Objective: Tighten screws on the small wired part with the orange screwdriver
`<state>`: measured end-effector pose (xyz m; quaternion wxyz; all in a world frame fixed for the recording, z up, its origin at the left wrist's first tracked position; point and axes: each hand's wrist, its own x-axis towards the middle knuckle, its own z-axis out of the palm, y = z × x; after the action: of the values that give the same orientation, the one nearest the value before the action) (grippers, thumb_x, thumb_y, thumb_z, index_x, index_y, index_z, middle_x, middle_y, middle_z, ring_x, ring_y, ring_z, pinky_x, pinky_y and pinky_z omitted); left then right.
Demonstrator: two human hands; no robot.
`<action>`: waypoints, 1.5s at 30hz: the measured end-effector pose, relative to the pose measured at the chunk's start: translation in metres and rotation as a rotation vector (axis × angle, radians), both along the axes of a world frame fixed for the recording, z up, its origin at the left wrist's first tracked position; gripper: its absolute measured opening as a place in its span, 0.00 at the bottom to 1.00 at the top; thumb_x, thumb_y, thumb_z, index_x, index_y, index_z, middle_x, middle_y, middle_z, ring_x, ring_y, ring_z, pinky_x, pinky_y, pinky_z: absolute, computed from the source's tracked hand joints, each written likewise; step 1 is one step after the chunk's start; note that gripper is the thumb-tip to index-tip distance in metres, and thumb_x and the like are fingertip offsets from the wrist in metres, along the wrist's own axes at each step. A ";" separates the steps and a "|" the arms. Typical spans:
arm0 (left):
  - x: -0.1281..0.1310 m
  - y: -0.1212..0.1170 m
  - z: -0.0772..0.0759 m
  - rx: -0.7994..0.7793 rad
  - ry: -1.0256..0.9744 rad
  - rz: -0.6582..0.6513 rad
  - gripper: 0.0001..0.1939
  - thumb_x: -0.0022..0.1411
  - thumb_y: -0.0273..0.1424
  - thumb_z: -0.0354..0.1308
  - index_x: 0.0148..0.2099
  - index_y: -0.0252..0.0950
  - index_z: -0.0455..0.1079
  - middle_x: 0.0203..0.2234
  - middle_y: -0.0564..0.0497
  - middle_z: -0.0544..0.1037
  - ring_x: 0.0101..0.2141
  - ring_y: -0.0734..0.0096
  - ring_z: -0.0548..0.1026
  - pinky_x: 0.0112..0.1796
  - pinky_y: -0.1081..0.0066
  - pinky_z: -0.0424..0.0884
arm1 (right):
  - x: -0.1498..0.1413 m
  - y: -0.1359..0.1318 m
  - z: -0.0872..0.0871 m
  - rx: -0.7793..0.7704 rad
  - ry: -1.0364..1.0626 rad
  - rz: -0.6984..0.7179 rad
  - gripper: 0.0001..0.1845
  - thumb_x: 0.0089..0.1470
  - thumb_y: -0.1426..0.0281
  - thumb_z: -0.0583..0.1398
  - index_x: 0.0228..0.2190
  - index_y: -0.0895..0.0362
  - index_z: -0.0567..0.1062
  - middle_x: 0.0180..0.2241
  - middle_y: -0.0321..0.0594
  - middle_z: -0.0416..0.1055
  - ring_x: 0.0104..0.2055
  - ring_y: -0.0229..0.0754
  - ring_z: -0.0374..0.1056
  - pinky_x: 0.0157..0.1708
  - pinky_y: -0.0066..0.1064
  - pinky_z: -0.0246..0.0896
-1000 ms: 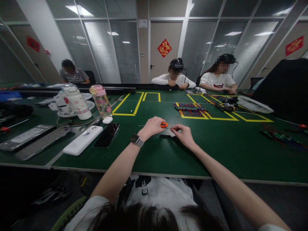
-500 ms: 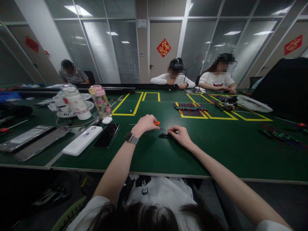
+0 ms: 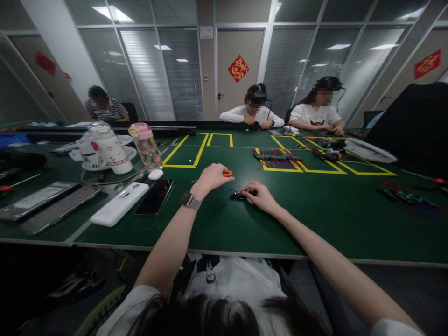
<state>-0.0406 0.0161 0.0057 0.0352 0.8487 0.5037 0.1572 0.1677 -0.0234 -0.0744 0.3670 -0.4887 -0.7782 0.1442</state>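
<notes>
My left hand (image 3: 212, 179), with a watch on its wrist, is closed around a screwdriver with an orange handle (image 3: 227, 173). The thin shaft pokes out to the left of the hand, low over the green table (image 3: 217, 228). Just to the right, my right hand (image 3: 261, 195) has its fingers pinched at the right end of a small black part (image 3: 238, 196) lying on the table. Thin red and blue wires (image 3: 227, 189) run from that part toward my left hand. My fingers hide some of the part, and its details are too small to make out.
A black phone (image 3: 154, 197), a white power bank-like block (image 3: 120, 204) and a pink-lidded bottle (image 3: 146, 147) stand or lie to the left. Bundles of wired boards (image 3: 278, 159) rest inside yellow tape marks ahead, with more at far right. Several people sit across the table.
My left hand has shifted left and slightly away with the screwdriver, apart from the black part. My right hand has stayed near the part, and the wires now show between the hands.
</notes>
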 end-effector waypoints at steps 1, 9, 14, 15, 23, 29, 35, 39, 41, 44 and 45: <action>0.000 0.000 0.000 0.006 -0.003 0.003 0.23 0.57 0.50 0.55 0.40 0.36 0.76 0.36 0.44 0.79 0.38 0.61 0.76 0.35 0.72 0.67 | 0.000 -0.001 0.001 -0.001 0.000 0.006 0.09 0.55 0.69 0.58 0.32 0.57 0.80 0.32 0.41 0.74 0.34 0.41 0.68 0.35 0.31 0.61; 0.002 0.000 -0.001 0.030 -0.003 0.010 0.22 0.57 0.50 0.55 0.41 0.36 0.76 0.36 0.43 0.79 0.38 0.61 0.76 0.36 0.71 0.68 | -0.004 -0.005 0.002 0.064 -0.083 0.036 0.15 0.52 0.64 0.63 0.41 0.56 0.78 0.37 0.44 0.73 0.41 0.45 0.67 0.42 0.36 0.62; 0.004 -0.002 0.000 0.040 0.002 0.013 0.21 0.58 0.48 0.56 0.42 0.37 0.75 0.37 0.43 0.79 0.39 0.60 0.76 0.37 0.71 0.68 | -0.006 -0.003 0.000 0.079 -0.134 0.070 0.14 0.49 0.65 0.65 0.39 0.57 0.78 0.38 0.44 0.72 0.42 0.46 0.67 0.44 0.37 0.63; 0.005 -0.003 0.000 0.044 -0.001 0.011 0.20 0.58 0.48 0.56 0.41 0.37 0.75 0.36 0.44 0.79 0.39 0.60 0.76 0.37 0.71 0.68 | -0.006 -0.003 -0.001 0.074 -0.131 0.076 0.13 0.50 0.66 0.65 0.39 0.57 0.78 0.38 0.44 0.72 0.42 0.46 0.68 0.44 0.37 0.63; 0.007 -0.008 0.003 0.053 -0.021 -0.005 0.20 0.59 0.48 0.54 0.40 0.36 0.75 0.35 0.44 0.79 0.37 0.62 0.76 0.36 0.72 0.68 | -0.009 -0.003 -0.001 -0.011 -0.031 0.102 0.09 0.50 0.71 0.64 0.36 0.57 0.80 0.35 0.41 0.73 0.34 0.40 0.69 0.36 0.32 0.65; 0.008 -0.010 0.004 0.066 -0.020 -0.010 0.20 0.59 0.47 0.54 0.40 0.36 0.75 0.35 0.44 0.79 0.37 0.61 0.77 0.36 0.71 0.68 | -0.011 -0.005 0.000 -0.044 -0.010 0.095 0.09 0.49 0.71 0.65 0.36 0.56 0.80 0.33 0.40 0.72 0.33 0.39 0.69 0.35 0.31 0.65; 0.009 -0.013 0.005 0.052 -0.014 -0.013 0.19 0.60 0.46 0.55 0.41 0.36 0.75 0.37 0.44 0.79 0.37 0.61 0.77 0.36 0.71 0.69 | -0.006 -0.001 -0.003 -0.028 -0.032 0.054 0.09 0.49 0.70 0.64 0.35 0.56 0.81 0.31 0.39 0.72 0.31 0.38 0.68 0.32 0.30 0.64; 0.010 -0.012 0.003 0.057 0.000 -0.015 0.19 0.60 0.46 0.55 0.42 0.37 0.75 0.38 0.44 0.79 0.39 0.59 0.77 0.37 0.70 0.69 | 0.009 0.006 -0.004 -0.015 -0.073 -0.038 0.09 0.48 0.69 0.65 0.34 0.57 0.81 0.29 0.39 0.71 0.28 0.38 0.66 0.30 0.29 0.63; 0.011 -0.012 0.003 0.052 0.009 -0.015 0.19 0.60 0.46 0.55 0.43 0.37 0.75 0.39 0.44 0.79 0.40 0.59 0.76 0.38 0.70 0.69 | 0.021 0.008 -0.003 -0.018 -0.083 -0.098 0.09 0.48 0.68 0.65 0.33 0.57 0.81 0.28 0.38 0.70 0.27 0.38 0.66 0.29 0.29 0.62; 0.011 -0.011 0.003 0.033 0.014 -0.014 0.20 0.60 0.46 0.54 0.43 0.37 0.75 0.38 0.44 0.79 0.40 0.61 0.76 0.37 0.71 0.69 | 0.044 0.006 -0.002 -0.018 -0.105 -0.171 0.09 0.48 0.68 0.64 0.33 0.58 0.81 0.28 0.39 0.71 0.27 0.39 0.67 0.29 0.29 0.62; 0.011 -0.011 0.003 0.022 0.014 -0.012 0.20 0.60 0.47 0.54 0.43 0.37 0.75 0.38 0.44 0.79 0.39 0.61 0.76 0.37 0.71 0.69 | 0.054 0.004 -0.002 -0.017 -0.107 -0.192 0.10 0.48 0.68 0.64 0.33 0.58 0.81 0.29 0.40 0.71 0.28 0.39 0.67 0.29 0.29 0.62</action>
<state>-0.0299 0.0050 0.0085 0.0230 0.8531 0.4972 0.1566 0.2214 -0.0190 -0.0763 0.3328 -0.5711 -0.7451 0.0886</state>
